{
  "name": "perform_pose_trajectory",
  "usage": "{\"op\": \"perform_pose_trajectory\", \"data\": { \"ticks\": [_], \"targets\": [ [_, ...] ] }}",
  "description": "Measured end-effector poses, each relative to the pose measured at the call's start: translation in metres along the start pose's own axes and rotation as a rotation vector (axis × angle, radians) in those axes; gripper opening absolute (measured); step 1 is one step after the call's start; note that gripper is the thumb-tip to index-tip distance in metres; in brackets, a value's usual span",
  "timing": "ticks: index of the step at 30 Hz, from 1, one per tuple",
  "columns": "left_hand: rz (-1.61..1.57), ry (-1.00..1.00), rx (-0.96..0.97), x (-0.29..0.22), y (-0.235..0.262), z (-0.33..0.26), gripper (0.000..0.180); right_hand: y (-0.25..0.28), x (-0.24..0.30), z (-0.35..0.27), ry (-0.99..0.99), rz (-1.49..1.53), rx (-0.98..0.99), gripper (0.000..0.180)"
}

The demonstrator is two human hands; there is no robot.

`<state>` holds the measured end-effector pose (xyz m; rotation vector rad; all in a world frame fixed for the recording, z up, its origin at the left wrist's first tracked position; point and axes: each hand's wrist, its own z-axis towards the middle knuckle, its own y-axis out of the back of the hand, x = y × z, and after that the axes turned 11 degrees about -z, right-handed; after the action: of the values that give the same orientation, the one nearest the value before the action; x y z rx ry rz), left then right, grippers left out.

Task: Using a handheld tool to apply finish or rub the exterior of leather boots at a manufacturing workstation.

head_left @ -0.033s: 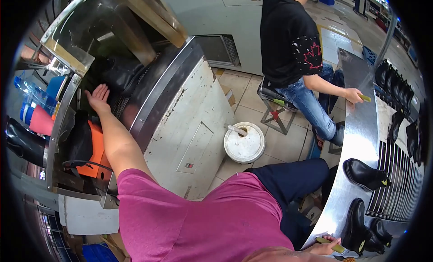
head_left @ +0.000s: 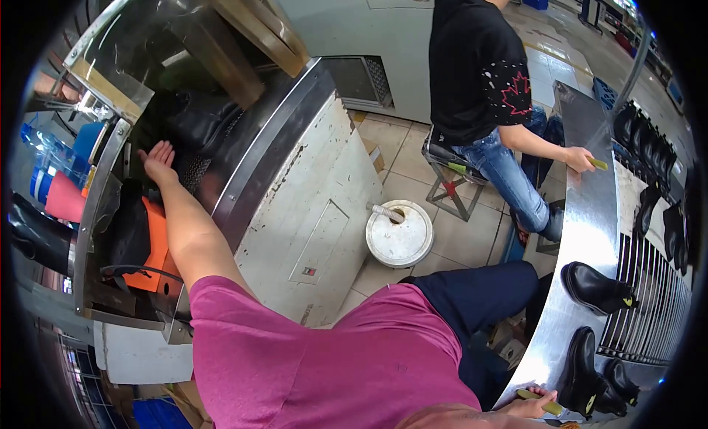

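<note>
My left hand [head_left: 158, 162] reaches into the opening of a machine with a clear hood, its palm up, fingers stretched out and holding nothing. Just beyond the fingertips, a black boot [head_left: 200, 125] lies on the dark mesh belt [head_left: 193, 172] inside, partly in shadow. At the lower right, my right hand [head_left: 532, 406] is closed around an olive-green, flat, stick-like tool [head_left: 549, 407] over the metal table [head_left: 584, 230]. Beside that hand a black ankle boot [head_left: 581, 366] stands on the table, and another black boot [head_left: 596, 285] lies farther along.
A co-worker [head_left: 479, 67] sits on a stool across the table, holding a similar olive tool [head_left: 599, 164]. A white round drum [head_left: 400, 241] with a hose stands on the tiled floor. An orange block [head_left: 156, 252] sits in the machine's near end. Several boots [head_left: 649, 137] line a rack at right.
The boot inside the machine has shifted slightly away from my left hand. My right hand looks unchanged.
</note>
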<state>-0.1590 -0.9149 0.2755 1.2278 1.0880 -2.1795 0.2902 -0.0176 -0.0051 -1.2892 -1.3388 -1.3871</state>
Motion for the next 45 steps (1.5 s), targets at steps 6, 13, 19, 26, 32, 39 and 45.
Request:
{"op": "perform_pose_trajectory", "data": {
  "ticks": [6,13,19,26,32,39,45],
  "targets": [
    [0.974,-0.026,-0.568,0.057,0.058,0.129,0.078,0.006,-0.011,0.013,-0.077,0.000,-0.038,0.033],
    [0.756,-0.115,-0.420,0.086,0.009,0.141,0.064,0.010,-0.025,0.026,-0.057,0.080,-0.058,0.029],
    [0.843,-0.152,-0.410,0.054,0.000,0.100,0.060,0.014,-0.025,0.032,-0.095,0.099,0.012,0.027],
    [0.956,-0.124,-0.276,0.092,-0.035,0.050,0.055,0.029,-0.067,0.071,-0.039,0.216,0.181,0.025],
    [1.009,-0.222,-0.231,0.059,-0.070,0.053,0.051,0.021,-0.056,0.050,-0.020,0.132,0.042,0.021],
    [1.056,-0.331,-0.243,0.010,-0.077,0.070,0.047,0.017,-0.042,0.045,-0.033,0.091,0.056,0.022],
    [1.099,-0.289,-0.237,0.054,-0.044,0.089,0.044,0.028,-0.032,0.036,0.067,0.035,0.017,0.023]
  ]
}}
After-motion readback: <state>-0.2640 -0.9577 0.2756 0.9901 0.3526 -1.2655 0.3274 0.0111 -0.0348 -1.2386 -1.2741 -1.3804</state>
